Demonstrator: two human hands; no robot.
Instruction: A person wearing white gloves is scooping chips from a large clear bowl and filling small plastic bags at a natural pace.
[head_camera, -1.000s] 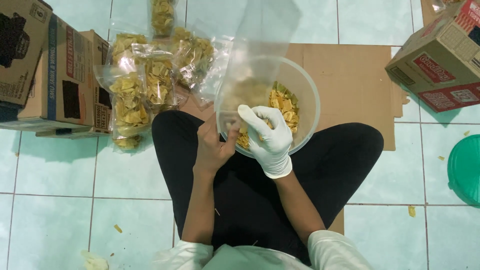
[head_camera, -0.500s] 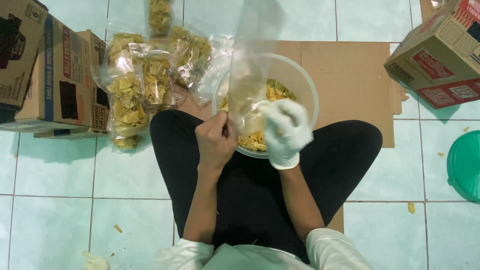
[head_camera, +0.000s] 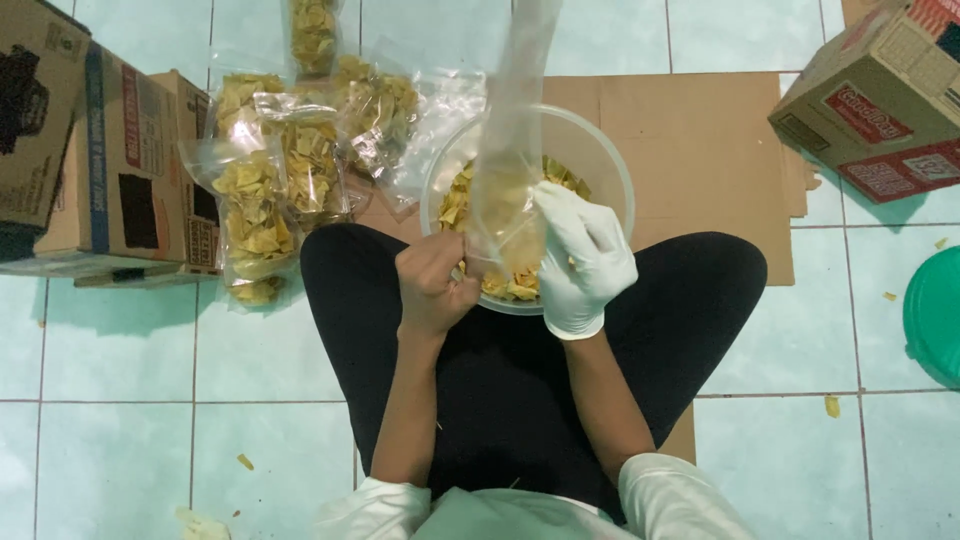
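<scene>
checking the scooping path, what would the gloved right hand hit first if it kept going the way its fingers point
Most likely the clear plastic bag that the right hand already touches, fingers aimed left into it; behind it, the chips in the bowl. Depth is unclear.

1. Light is bright, even and cool, falling from overhead.
2. Soft, short shadows lie under the boxes (head_camera: 880, 100) and legs.
3. The tiles (head_camera: 120, 350) show mild sheen, no hard glare.
4. The bag (head_camera: 510, 150) looks slightly blurred; edges stay fairly straight.
</scene>
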